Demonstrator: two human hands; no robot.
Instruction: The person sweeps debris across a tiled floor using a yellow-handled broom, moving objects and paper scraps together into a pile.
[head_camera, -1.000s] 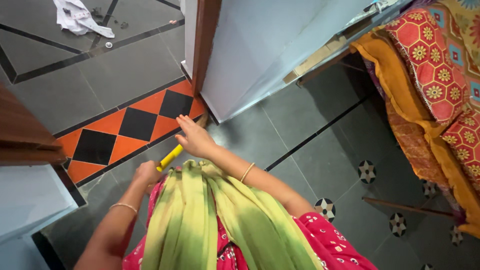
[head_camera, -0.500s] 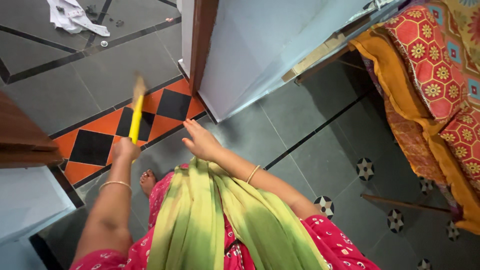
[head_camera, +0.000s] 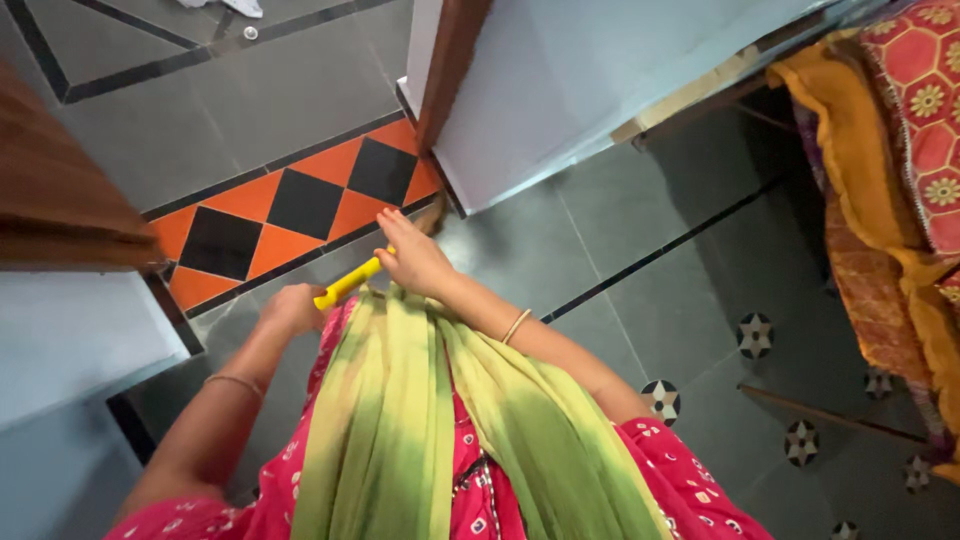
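Observation:
My left hand (head_camera: 293, 306) is closed around the end of a short broom's yellow handle (head_camera: 347, 284), low over the grey floor. The handle slants up to the right and passes under my right hand (head_camera: 412, 260), whose fingers lie stretched out over it. The brown bristles (head_camera: 432, 214) show just beyond that hand, against the foot of the white wall. A green scarf (head_camera: 400, 420) over a pink dress hangs in front of me and hides the floor below my arms.
A strip of orange and black tiles (head_camera: 290, 205) crosses the doorway beside a brown door frame (head_camera: 452, 65). A wooden door (head_camera: 50, 190) stands at left. A bed with an orange patterned cover (head_camera: 920, 100) is at right, and a thin stick (head_camera: 830, 415) lies on the floor.
The broom, swung out over the orange tiles half a second ago, has come back to the wall's foot. My right hand is over the handle again. The view has shifted left and down.

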